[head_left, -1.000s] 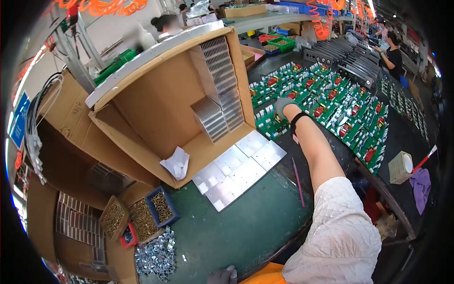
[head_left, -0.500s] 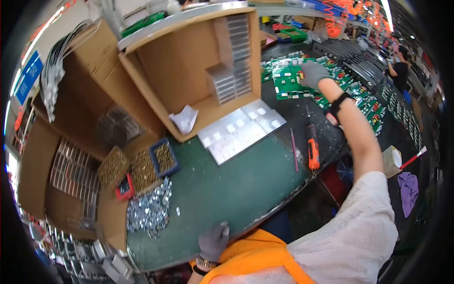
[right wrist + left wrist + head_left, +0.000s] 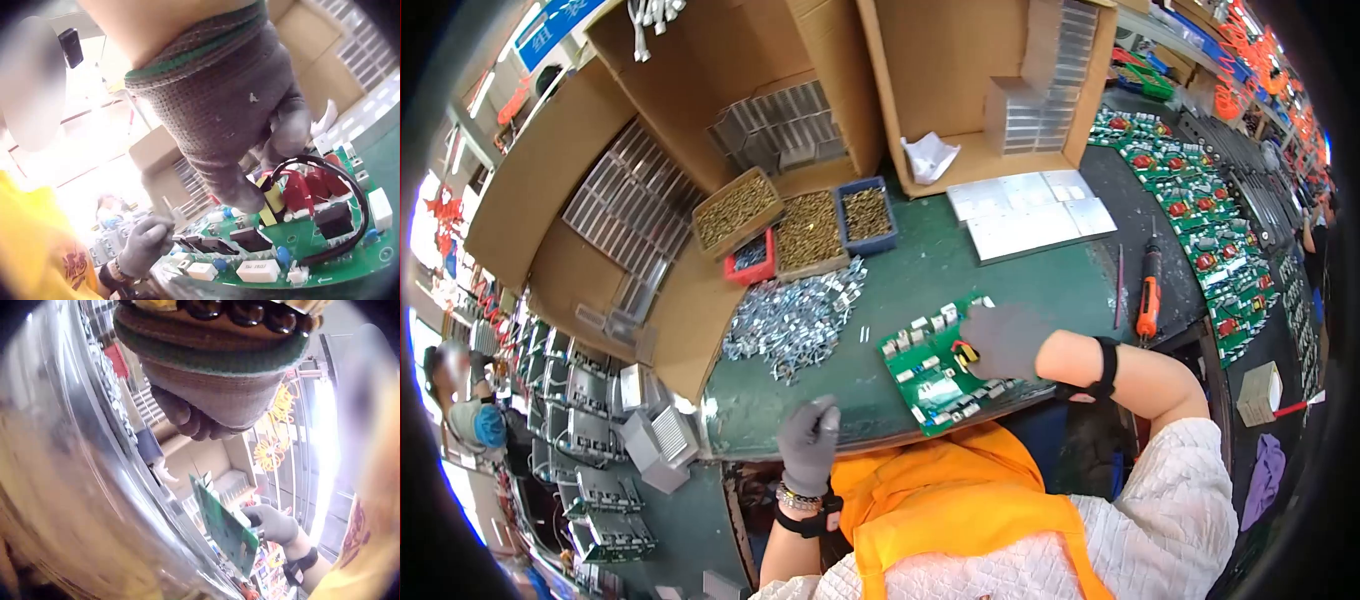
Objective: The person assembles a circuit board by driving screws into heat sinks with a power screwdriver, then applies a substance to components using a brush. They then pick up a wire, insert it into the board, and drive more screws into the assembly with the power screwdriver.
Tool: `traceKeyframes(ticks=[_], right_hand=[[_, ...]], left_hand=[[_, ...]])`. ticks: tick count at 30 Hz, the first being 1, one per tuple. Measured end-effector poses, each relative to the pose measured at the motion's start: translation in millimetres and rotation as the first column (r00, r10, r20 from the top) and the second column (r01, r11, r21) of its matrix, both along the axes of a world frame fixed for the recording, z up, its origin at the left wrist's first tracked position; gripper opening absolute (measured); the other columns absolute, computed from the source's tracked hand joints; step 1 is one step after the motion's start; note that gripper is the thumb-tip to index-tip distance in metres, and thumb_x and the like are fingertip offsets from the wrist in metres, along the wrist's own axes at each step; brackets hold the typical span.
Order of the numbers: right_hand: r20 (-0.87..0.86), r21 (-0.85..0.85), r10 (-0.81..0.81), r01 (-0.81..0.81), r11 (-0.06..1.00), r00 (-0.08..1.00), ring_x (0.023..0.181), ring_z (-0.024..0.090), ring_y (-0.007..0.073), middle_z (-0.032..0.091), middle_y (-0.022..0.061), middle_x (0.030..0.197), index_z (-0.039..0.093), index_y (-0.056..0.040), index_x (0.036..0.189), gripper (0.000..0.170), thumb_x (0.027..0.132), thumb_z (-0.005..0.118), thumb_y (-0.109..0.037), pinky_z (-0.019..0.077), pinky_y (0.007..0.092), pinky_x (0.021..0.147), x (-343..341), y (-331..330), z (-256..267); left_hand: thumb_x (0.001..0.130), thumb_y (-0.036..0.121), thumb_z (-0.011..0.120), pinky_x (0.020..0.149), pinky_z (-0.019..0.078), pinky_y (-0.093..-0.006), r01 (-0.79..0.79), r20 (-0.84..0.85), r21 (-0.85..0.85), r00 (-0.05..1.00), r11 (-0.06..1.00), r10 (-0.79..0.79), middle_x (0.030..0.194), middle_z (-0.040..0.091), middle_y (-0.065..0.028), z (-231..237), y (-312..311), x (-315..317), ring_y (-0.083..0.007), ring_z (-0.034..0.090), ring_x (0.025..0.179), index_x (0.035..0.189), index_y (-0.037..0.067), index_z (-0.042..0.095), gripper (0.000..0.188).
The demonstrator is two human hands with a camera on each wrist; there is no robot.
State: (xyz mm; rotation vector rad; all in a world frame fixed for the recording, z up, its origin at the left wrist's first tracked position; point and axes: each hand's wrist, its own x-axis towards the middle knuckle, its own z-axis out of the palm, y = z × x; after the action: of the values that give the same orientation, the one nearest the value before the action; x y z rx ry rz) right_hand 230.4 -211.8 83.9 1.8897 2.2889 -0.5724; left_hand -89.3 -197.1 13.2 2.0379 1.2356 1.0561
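My gloved right hand (image 3: 1005, 342) holds a green circuit board (image 3: 912, 366) near the table's front edge. In the right wrist view its thumb and fingers pinch a yellow-wrapped coil part (image 3: 271, 205) among the board's components. The board (image 3: 224, 526) appears tilted in the left wrist view. To the board's left, at the table edge, is my gloved left hand (image 3: 808, 445), its fingers loosely curled around nothing. A pile of small metal clips (image 3: 792, 318) lies beyond it.
Trays of brass-coloured screws (image 3: 808, 232) stand behind the clips. Flat metal plates (image 3: 1030, 215) lie before an open carton (image 3: 948, 90). An orange electric screwdriver (image 3: 1148, 290) is at right, beside rows of circuit boards (image 3: 1200, 215). More cartons (image 3: 510, 225) stand at left.
My right hand has lifted a circuit board from the rows at right and brought it left, over the near table. The left hand has come further into view as the head turned left.
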Motion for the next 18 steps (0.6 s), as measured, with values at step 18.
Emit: traceKeyframes(ticks=[18], right_hand=[[0.114, -0.168, -0.015, 0.034, 0.985, 0.993, 0.095, 0.065, 0.0340, 0.062, 0.0161, 0.109, 0.067, -0.0048, 0.105, 0.034, 0.075, 0.071, -0.021, 0.0536, 0.0421, 0.079, -24, 14, 2]], left_hand=[[0.086, 0.010, 0.065, 0.062, 0.0475, -0.0340, 0.164, -0.138, 0.101, 0.979, 0.981, -0.150, 0.086, 0.063, -0.0111, 66, 131, 27, -0.0251, 0.060, 0.070, 0.098, 0.005, 0.068, 0.013]])
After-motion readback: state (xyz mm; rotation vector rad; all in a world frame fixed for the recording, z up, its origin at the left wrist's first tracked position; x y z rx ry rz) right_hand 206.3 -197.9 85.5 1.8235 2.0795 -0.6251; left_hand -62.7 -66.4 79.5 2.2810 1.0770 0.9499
